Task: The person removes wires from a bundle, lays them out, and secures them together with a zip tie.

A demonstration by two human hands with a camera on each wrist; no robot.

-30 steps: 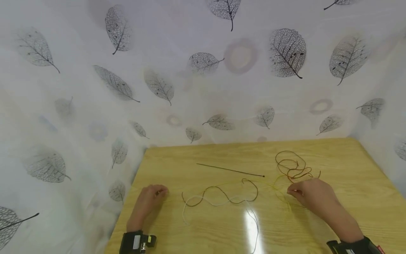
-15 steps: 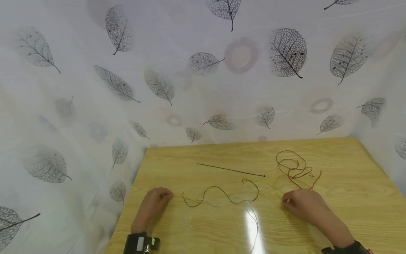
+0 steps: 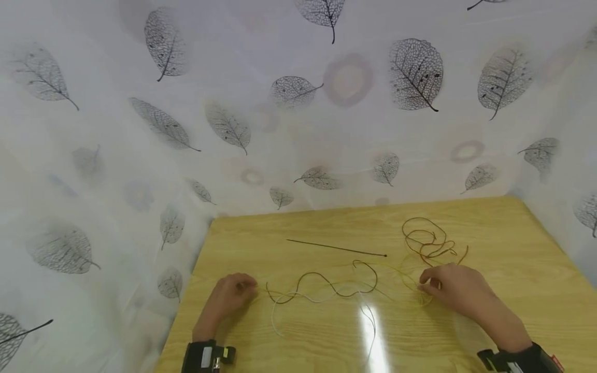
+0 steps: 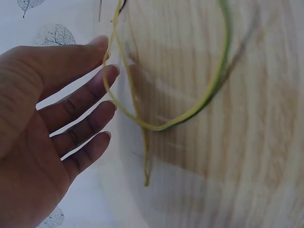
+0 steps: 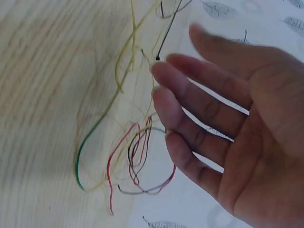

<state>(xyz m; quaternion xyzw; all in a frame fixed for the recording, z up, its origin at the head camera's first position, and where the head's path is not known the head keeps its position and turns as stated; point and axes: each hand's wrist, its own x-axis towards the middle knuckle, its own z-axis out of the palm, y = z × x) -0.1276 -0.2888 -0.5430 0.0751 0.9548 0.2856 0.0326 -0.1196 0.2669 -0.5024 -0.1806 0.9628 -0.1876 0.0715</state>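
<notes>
On the wooden table my left hand (image 3: 229, 295) pinches a thin yellow cord (image 4: 135, 99) between thumb and index finger, the other fingers loosely extended. In the left wrist view, the cord curves past the fingertips and turns green along one stretch. At the right my right hand (image 3: 454, 287) is over the table with thumb and fingers apart, holding nothing visible. Yellow strands (image 5: 124, 40) lie beside its fingertips. Between the hands, a dark wavy cord (image 3: 322, 277) crosses a white cord (image 3: 310, 299).
A straight dark cord (image 3: 336, 247) lies toward the back of the table (image 3: 252, 228). Red and dark cord coils (image 3: 426, 238) lie at the back right. A leaf-printed sheet (image 3: 261, 134) hangs behind the table and along its sides.
My left hand has moved slightly right and taken the yellow cord. My right hand moved left, then its fingers opened and it drew back right. The strand between the hands has slackened.
</notes>
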